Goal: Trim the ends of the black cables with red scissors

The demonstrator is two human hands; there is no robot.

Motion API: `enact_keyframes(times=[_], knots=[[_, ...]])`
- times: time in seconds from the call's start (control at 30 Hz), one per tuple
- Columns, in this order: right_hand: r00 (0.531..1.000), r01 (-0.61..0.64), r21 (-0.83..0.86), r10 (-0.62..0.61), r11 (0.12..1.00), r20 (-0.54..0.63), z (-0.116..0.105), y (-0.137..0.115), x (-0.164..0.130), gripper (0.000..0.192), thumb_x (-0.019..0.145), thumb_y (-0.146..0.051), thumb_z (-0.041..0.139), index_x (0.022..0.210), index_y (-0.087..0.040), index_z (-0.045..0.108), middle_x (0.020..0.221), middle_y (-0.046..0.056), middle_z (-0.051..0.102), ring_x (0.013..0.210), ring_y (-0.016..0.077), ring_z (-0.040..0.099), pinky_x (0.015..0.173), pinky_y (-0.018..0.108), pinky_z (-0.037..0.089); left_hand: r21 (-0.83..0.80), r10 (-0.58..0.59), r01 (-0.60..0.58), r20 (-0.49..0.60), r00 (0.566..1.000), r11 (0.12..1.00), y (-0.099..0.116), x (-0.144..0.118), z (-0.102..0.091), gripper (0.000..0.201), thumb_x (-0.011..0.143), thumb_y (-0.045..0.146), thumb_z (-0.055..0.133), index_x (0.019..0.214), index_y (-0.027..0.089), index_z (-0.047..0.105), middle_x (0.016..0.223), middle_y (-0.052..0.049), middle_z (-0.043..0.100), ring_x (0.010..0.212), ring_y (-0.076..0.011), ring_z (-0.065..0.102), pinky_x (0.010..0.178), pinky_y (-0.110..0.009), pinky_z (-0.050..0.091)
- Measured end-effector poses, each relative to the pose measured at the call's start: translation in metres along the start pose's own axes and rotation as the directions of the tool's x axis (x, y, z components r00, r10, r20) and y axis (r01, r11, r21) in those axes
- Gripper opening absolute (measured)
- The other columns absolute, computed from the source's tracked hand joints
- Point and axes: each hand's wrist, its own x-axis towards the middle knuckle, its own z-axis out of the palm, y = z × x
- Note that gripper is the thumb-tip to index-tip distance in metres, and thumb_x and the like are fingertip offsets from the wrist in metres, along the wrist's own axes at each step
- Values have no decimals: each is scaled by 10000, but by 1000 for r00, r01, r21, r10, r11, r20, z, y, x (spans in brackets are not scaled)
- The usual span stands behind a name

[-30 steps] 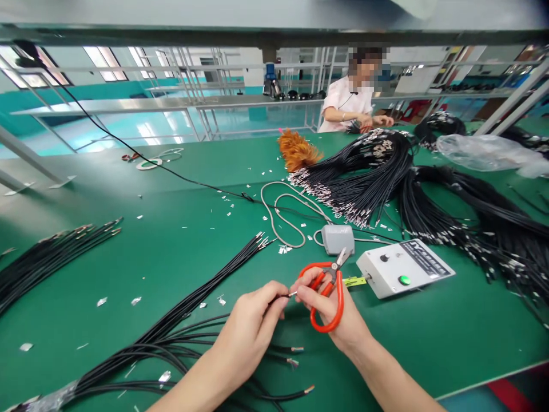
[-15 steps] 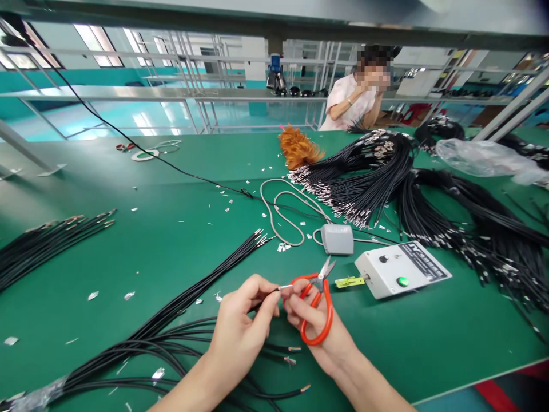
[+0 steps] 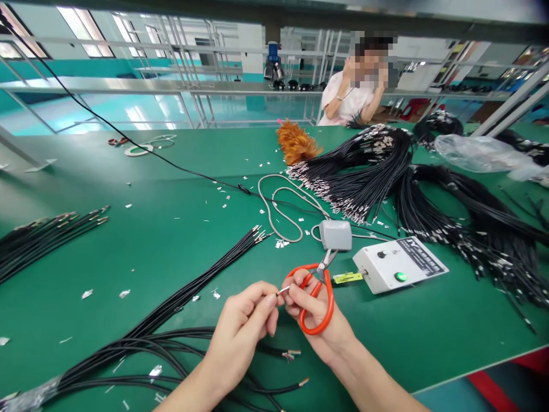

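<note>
My left hand point(image 3: 241, 331) pinches the end of a black cable, whose small metal terminal point(image 3: 282, 290) sticks out toward my right hand. My right hand point(image 3: 314, 320) holds red-handled scissors point(image 3: 317, 294) through the loop, and its fingertips touch the terminal tip. The scissor blades point up toward a grey foot pedal point(image 3: 335, 234). More black cables point(image 3: 163, 320) run from under my left hand across the green table point(image 3: 171, 229), some with bare copper ends near my wrist.
A white control box with a green button point(image 3: 400, 264) sits right of the scissors. Large bundles of black terminated cables point(image 3: 377, 171) lie at the back right, another bundle point(image 3: 38, 240) at left. A person sits across the table. Metal scraps litter the surface.
Both hands have shifted slightly left and nearer to me with the cable end and scissors. The person opposite raised a hand to the face.
</note>
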Motion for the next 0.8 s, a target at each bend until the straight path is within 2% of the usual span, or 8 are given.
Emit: enact_keyframes(times=[0.13, 0.33, 0.57, 0.8], knots=[[999, -43, 72, 45, 997, -30, 2, 5, 0, 306, 606, -197, 876, 734, -181, 598, 689, -12, 647, 619, 91, 578, 526, 157, 401, -161, -127, 130, 30, 991, 978, -2, 1, 2, 353, 862, 508, 543, 820, 158, 556, 509, 44, 499, 419, -52, 238, 410, -187, 140], [995, -69, 88, 75, 994, -66, 2, 14, -4, 318, 598, -181, 878, 711, -177, 580, 690, -13, 648, 637, 92, 581, 538, 157, 409, -264, -168, 159, -14, 986, 951, -9, 0, 4, 354, 827, 519, 601, 788, 174, 532, 508, 54, 496, 425, -46, 252, 431, -179, 159], [994, -22, 3, 23, 1000, -109, 5, 1, -3, 309, 602, -210, 871, 731, -175, 592, 690, -18, 631, 619, 87, 553, 529, 160, 407, -207, -108, 106, -2, 994, 973, -8, -1, 5, 367, 836, 525, 595, 817, 162, 546, 518, 57, 487, 442, -52, 270, 426, -174, 167], [988, -69, 35, 73, 997, -134, 7, 0, -3, 318, 573, -189, 873, 735, -176, 601, 680, -22, 614, 596, 81, 523, 520, 163, 401, -64, 37, -43, -83, 996, 997, -11, -2, 7, 247, 891, 383, 562, 803, 153, 585, 572, 40, 511, 524, -75, 423, 482, -171, 314]])
